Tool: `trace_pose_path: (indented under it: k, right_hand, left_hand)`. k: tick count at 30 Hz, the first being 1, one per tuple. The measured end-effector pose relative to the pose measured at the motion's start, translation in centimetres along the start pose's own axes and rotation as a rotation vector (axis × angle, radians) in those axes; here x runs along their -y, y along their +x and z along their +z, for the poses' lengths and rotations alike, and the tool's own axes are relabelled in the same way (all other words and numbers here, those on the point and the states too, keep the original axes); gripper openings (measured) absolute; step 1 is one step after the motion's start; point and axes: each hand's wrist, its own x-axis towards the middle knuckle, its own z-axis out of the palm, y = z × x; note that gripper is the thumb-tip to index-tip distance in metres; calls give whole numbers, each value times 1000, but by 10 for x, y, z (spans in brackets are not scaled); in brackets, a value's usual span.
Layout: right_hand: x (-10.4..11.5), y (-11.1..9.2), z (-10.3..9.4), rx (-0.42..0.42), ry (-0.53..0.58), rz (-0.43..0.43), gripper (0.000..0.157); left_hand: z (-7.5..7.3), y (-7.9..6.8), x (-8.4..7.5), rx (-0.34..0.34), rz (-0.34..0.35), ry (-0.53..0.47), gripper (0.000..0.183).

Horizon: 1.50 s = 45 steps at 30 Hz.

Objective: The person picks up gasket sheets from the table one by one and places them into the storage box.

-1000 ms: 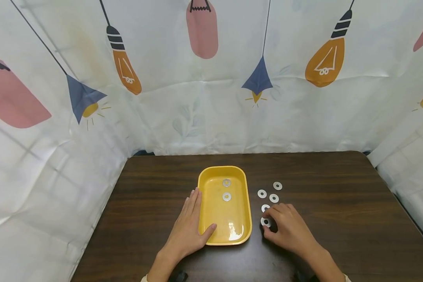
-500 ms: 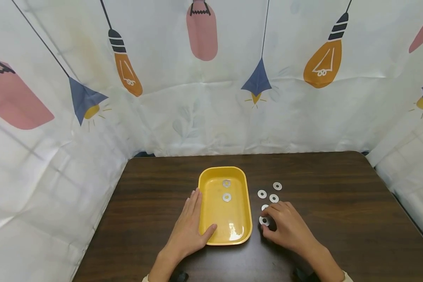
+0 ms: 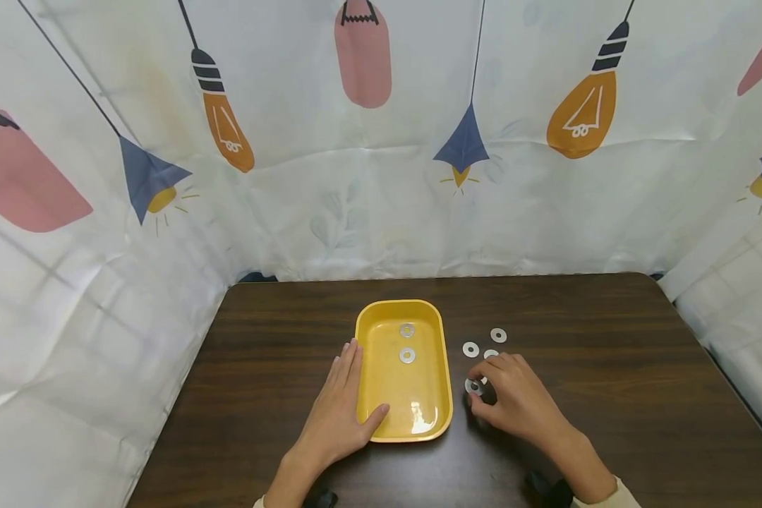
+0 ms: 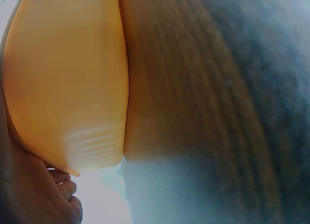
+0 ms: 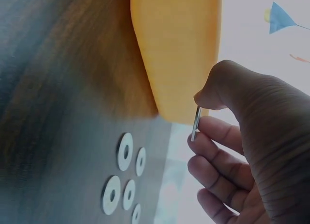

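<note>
My right hand pinches a flat metal washer between thumb and finger. The washer is off the table, right of the yellow tray. Two washers lie inside the tray, a far one and a nearer one. With straight fingers along the tray's left side, my left hand rests against it, its thumb over the near left rim. Several loose washers lie on the table under my right hand. In the head view that hand partly covers some of them.
A dark wood-grain table carries everything. Behind and beside it hangs a white curtain printed with lamps and bulbs. A small dark object shows by the left wrist.
My right hand has lifted its washer from the table and moved slightly away from me and to the left. The left hand and the tray have stayed in place.
</note>
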Motion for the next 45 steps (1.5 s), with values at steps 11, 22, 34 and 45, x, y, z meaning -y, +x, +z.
trace_pose_path:
  k: [11, 22, 34, 45]
  right_hand:
    - [0, 14, -2, -8, 34, -2, 24]
    - [2, 32, -6, 7, 87, -16, 20]
    - [4, 55, -10, 65, 115, -1, 20]
    - [9, 72, -8, 60, 133, -38, 19]
  left_hand:
    - [-1, 1, 0, 0, -3, 6, 106]
    - [0, 0, 0, 10, -11, 16, 106]
    - [-1, 0, 0, -3, -7, 13, 106]
    - [-1, 0, 0, 9, -15, 16, 107]
